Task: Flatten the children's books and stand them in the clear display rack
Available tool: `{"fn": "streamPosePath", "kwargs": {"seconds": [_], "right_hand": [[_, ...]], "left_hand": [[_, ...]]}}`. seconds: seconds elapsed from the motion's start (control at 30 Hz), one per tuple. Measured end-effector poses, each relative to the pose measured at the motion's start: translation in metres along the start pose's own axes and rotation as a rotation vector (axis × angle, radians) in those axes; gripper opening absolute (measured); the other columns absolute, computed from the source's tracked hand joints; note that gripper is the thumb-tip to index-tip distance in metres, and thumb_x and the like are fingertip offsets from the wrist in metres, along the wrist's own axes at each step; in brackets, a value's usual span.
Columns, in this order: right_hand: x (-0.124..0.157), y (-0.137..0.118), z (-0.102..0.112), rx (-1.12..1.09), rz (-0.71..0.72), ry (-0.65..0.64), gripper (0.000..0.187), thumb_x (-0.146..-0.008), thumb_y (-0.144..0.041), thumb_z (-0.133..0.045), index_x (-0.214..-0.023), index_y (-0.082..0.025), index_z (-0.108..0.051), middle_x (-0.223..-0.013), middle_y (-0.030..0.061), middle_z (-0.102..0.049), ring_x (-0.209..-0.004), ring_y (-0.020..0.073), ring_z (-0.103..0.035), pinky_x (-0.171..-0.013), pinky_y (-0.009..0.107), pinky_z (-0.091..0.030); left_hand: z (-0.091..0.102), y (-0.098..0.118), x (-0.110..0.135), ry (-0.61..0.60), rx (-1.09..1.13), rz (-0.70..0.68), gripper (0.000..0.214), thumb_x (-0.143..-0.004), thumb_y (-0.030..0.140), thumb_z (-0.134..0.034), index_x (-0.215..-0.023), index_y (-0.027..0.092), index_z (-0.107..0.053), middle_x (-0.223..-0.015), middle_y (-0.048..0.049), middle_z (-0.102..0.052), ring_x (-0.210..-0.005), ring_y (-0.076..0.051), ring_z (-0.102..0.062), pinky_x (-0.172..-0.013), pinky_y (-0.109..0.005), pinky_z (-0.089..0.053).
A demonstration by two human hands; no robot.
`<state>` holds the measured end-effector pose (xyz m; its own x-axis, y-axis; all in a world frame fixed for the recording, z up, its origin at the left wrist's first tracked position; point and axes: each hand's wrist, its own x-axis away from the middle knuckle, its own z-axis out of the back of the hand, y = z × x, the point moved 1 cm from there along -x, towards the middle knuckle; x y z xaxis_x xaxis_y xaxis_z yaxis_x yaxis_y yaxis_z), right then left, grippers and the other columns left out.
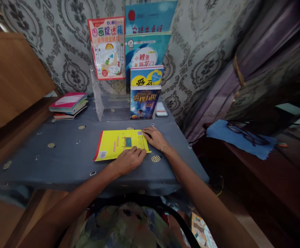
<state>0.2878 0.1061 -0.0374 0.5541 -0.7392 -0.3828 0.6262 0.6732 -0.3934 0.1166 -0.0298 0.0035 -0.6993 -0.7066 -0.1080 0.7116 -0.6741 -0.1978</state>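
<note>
A thin yellow book [111,143] with a red spine lies on the patterned grey tablecloth, a green chalkboard picture on its upper face and a barcode near its spine. My left hand [131,160] has its fingers curled over the book's near edge, close to the right corner. At the far right corner, my right hand [155,138] holds the book's edge between bent fingers and thumb. The right edge looks slightly bent up between the hands. Both thumbs are mostly hidden.
Behind the book stands a clear acrylic rack [98,106] with a picture book [108,48], teal books [150,20] and a dark blue book [143,103]. A small stack of books [67,103] lies at left. Glasses [248,134] rest on a blue cloth [222,132] at right.
</note>
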Motion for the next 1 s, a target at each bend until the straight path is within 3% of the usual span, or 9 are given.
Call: {"fn": "streamPosePath", "kwargs": {"seconds": [0.37, 0.67, 0.83, 1.0], "right_hand": [[0.001, -0.001, 0.002, 0.003, 0.001, -0.015, 0.036, -0.099, -0.028, -0.045, -0.115, -0.014, -0.073, -0.12, 0.0148, -0.073, -0.113, 0.027, -0.065, -0.104, 0.045, -0.046], [0.003, -0.007, 0.006, -0.027, -0.027, -0.027, 0.039, -0.101, -0.036, -0.042, -0.109, -0.017, -0.075, -0.117, 0.0134, -0.074, -0.111, 0.0265, -0.065, -0.103, 0.045, -0.045], [0.002, -0.013, 0.009, -0.198, -0.097, -0.032, 0.053, -0.102, -0.047, -0.033, -0.1, -0.018, -0.078, -0.118, 0.0133, -0.073, -0.114, 0.0268, -0.063, -0.105, 0.044, -0.043], [0.002, -0.021, 0.015, -0.562, -0.166, -0.017, 0.069, -0.099, -0.064, -0.027, -0.09, -0.019, -0.079, -0.109, 0.0108, -0.076, -0.106, 0.0283, -0.066, -0.1, 0.045, -0.048]], "left_hand": [[0.012, -0.014, -0.007, -0.106, 0.08, 0.16, 0.02, -0.101, 0.014, -0.04, -0.116, 0.018, -0.051, -0.108, -0.0098, -0.069, -0.103, -0.024, -0.066, -0.078, -0.034, -0.055], [0.014, -0.027, -0.008, -0.063, 0.235, 0.259, 0.021, -0.1, 0.015, -0.04, -0.114, 0.02, -0.055, -0.108, -0.0094, -0.072, -0.1, -0.025, -0.068, -0.08, -0.033, -0.051], [0.02, -0.047, -0.007, 0.097, 0.4, 0.378, 0.022, -0.103, 0.023, -0.036, -0.104, 0.021, -0.058, -0.094, -0.006, -0.072, -0.084, -0.02, -0.068, -0.073, -0.028, -0.045], [0.04, -0.075, 0.004, 0.351, 0.574, 0.492, 0.031, -0.103, 0.032, -0.031, -0.095, 0.021, -0.059, -0.078, -0.0007, -0.064, -0.069, -0.015, -0.059, -0.066, -0.026, -0.039]]}}
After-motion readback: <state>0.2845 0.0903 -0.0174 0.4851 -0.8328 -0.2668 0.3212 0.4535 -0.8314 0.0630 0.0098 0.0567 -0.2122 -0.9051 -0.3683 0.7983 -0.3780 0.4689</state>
